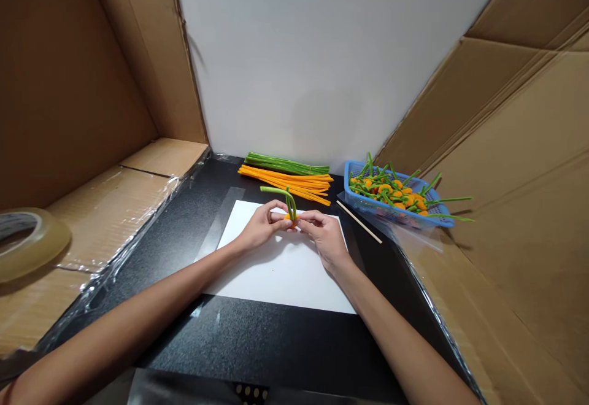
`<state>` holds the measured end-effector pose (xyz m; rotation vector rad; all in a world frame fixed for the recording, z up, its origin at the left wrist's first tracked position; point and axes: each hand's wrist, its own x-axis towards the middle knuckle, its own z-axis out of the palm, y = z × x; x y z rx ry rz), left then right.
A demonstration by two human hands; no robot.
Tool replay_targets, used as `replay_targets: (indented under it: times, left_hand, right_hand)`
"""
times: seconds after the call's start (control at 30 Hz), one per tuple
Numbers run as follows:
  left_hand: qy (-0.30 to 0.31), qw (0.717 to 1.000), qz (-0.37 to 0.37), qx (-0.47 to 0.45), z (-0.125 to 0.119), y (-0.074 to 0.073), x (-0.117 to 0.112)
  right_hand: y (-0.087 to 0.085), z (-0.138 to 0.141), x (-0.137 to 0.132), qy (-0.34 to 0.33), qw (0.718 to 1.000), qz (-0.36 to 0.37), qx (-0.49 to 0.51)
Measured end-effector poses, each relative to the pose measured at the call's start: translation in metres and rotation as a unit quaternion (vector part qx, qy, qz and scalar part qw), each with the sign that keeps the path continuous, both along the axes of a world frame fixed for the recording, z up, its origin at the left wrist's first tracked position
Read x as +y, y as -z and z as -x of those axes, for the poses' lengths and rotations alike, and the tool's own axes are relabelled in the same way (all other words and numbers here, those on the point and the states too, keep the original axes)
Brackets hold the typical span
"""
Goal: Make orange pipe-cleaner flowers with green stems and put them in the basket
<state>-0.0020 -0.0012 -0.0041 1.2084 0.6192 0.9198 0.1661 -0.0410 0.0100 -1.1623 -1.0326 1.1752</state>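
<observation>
Your grips: left hand (pixel 262 226) and right hand (pixel 324 237), both narrow, pinching one pipe-cleaner piece (pixel 291 204) from either side above the white paper (pixel 280 270), pressing its orange and green together. Long axis upright, green loop pointing away from you, green tail bending left. Beyond: orange pipe cleaners (pixel 285 179), green pipe cleaners (pixel 285 164), and a blue basket (pixel 368 204) of similar pieces, on the desk (pixel 257 343).
</observation>
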Motion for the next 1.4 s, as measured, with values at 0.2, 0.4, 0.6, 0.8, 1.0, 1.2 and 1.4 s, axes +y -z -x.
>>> replay_targets:
  times: [0.2, 0.4, 0.6, 0.8, 1.0, 1.2, 1.4]
  left_hand:
    - [-0.004, 1.000, 0.004, 0.007, -0.0004, -0.0022, -0.0022]
    - [-0.032, 0.999, -0.015, 0.016, -0.0016, -0.0013, -0.0008]
    - [0.002, 0.999, -0.026, 0.027, -0.0039, -0.0032, -0.0007]
    - [-0.008, 1.000, 0.017, 0.003, -0.0050, -0.0073, -0.0011]
    - [0.009, 0.998, -0.052, 0.043, -0.0059, -0.0011, -0.0017]
    - [-0.018, 0.998, -0.042, 0.043, -0.0063, -0.0017, -0.0041]
    - [-0.024, 0.997, -0.053, 0.041, -0.0044, -0.0032, -0.0044]
  right_hand:
    - [-0.0007, 0.0075, -0.0023, 0.023, 0.999, -0.029, -0.015]
    - [-0.0012, 0.0060, -0.0026, 0.056, 0.990, -0.072, -0.108]
    - [0.0001, 0.0055, -0.0020, 0.076, 0.979, -0.116, -0.149]
    - [0.0062, 0.0101, -0.0007, 0.081, 0.993, -0.088, 0.002]
    - [0.0052, 0.0094, -0.0004, 0.101, 0.991, -0.089, -0.003]
    - [0.0026, 0.0068, -0.0013, 0.083, 0.986, -0.103, -0.102]
    - [-0.0012, 0.0027, 0.0004, 0.028, 0.975, -0.147, -0.162]
